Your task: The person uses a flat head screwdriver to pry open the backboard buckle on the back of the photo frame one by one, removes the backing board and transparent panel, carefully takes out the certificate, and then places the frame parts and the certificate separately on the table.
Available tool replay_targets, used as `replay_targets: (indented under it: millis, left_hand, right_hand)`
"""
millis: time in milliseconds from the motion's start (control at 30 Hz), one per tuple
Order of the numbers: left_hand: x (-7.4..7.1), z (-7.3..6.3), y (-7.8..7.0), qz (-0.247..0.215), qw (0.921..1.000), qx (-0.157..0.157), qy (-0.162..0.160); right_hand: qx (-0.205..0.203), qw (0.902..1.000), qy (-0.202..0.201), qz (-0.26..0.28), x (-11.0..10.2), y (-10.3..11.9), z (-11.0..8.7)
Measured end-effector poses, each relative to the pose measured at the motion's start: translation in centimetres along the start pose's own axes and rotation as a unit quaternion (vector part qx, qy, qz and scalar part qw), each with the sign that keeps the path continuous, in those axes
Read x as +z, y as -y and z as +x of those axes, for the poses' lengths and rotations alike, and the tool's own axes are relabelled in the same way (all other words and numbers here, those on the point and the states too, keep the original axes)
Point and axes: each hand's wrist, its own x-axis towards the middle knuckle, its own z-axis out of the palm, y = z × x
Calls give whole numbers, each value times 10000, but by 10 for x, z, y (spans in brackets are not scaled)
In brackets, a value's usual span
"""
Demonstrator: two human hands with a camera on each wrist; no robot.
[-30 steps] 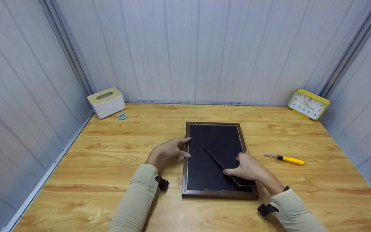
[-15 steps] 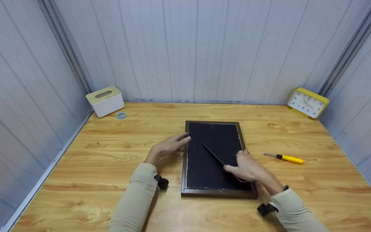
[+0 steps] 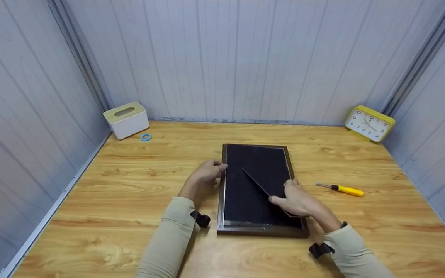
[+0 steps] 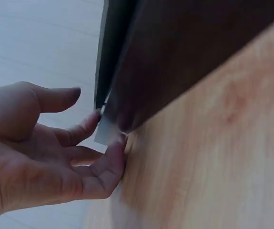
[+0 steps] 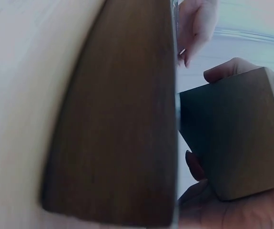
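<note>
A dark picture frame [image 3: 222,200] lies face down on the table, its black backing board [image 3: 245,200] upward and seemingly raised slightly from the rim. A flat stand leg [image 3: 259,186] is tilted up from the board, and my right hand [image 3: 298,199] grips it. In the right wrist view, fingers wrap the leg's broad brown panel [image 5: 241,138]. At the left edge, my left hand [image 3: 207,172] has bent fingers on the board and frame. The left wrist view shows a gap there, with fingertips [image 4: 95,119] at the board's edge and the thumb standing apart.
A screwdriver [image 3: 348,190] with a yellow handle lies right of the frame. At the back left stand a white tissue box [image 3: 128,123] and a blue ring [image 3: 145,137]. A yellow alarm clock [image 3: 368,125] stands back right. Panel walls enclose the table.
My left hand's fingers have gone from spread on the frame's left edge to bent there. The board's edge seems slightly higher. The right hand and stand leg have risen slightly.
</note>
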Motion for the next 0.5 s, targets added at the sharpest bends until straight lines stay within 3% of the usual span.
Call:
replay_targets:
  millis: [100,200,333,433,500]
  left_hand:
    - [0,-1,-1,-474,9986,-176,130]
    - [0,-1,-1,163,9996,78,217]
    - [0,0,-1,1021,9934,489,206]
    - [3,-2,-1,1050,9934,463,43]
    - [4,-4,-2,768,9964,340,-65]
  right_hand:
    - [-34,10000,64,63,-1,0,-1]
    - [-86,10000,33,-25,0,1,0]
    - [-24,9999,-46,-86,1,2,1]
    - [13,9999,-75,-83,2,2,2]
    - [0,9999,-74,-72,2,1,3]
